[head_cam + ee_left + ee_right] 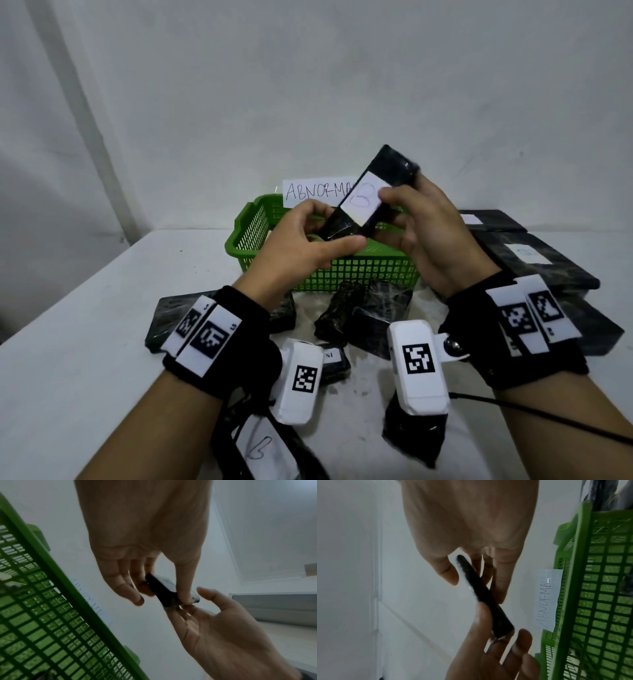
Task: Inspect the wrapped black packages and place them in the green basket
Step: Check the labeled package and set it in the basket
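A long flat black wrapped package [394, 168] with a white label marked "B" is held tilted in the air above the green basket [250, 219]. My left hand [330, 228] pinches its lower end between thumb and fingers. My right hand [394, 212] grips its upper half, thumb on the label and fingers behind. In the left wrist view the package [164, 591] sits between the thumb and fingers. The right wrist view shows the package [481, 595] edge-on beside the basket [583, 534].
Several more black wrapped packages lie on the white table: two large flat ones at the right [534, 257], crumpled ones in front of the basket [342, 315], one at the left [171, 322], and a labelled one near me [263, 448]. A paper sign reading "ABNORMAL" [315, 192] is fixed to the basket's far rim.
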The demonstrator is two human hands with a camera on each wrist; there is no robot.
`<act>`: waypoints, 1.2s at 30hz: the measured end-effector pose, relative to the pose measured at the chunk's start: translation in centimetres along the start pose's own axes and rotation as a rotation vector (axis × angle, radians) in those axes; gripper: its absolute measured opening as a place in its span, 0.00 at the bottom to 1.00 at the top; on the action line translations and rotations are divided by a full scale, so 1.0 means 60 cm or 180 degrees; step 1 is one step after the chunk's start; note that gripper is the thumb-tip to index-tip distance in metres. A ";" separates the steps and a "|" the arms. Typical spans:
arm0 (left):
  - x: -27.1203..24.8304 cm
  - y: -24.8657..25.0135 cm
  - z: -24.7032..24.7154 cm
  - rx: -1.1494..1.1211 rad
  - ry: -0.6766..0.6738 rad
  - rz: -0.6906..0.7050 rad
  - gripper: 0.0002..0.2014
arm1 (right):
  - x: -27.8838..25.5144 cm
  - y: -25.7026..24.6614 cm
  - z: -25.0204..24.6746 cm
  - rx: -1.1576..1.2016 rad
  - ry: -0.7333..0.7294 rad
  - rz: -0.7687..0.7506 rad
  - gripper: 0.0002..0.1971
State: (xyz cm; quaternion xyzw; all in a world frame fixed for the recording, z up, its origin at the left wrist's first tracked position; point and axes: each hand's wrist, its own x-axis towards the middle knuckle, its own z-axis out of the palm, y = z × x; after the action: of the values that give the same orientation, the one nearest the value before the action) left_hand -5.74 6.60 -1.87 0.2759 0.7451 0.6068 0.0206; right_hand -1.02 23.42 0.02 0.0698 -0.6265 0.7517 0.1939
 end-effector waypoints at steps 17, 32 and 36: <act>-0.016 0.032 -0.003 -0.0978 -0.0779 -0.0416 0.21 | 0.000 0.008 -0.006 -0.0587 0.0419 0.0057 0.20; -0.015 0.040 0.012 -0.2162 -0.0802 -0.1218 0.26 | -0.009 -0.004 -0.037 -0.1040 -0.1325 0.0349 0.38; -0.017 0.040 0.013 -0.1896 -0.1149 -0.1254 0.27 | -0.010 0.003 -0.034 -0.1336 -0.1277 0.0195 0.45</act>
State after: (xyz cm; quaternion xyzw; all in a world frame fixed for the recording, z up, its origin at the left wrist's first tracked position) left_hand -3.69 7.11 -0.19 0.2119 0.5596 0.7225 0.3463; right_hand -0.29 25.25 -0.78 0.1565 -0.7960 0.5823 0.0536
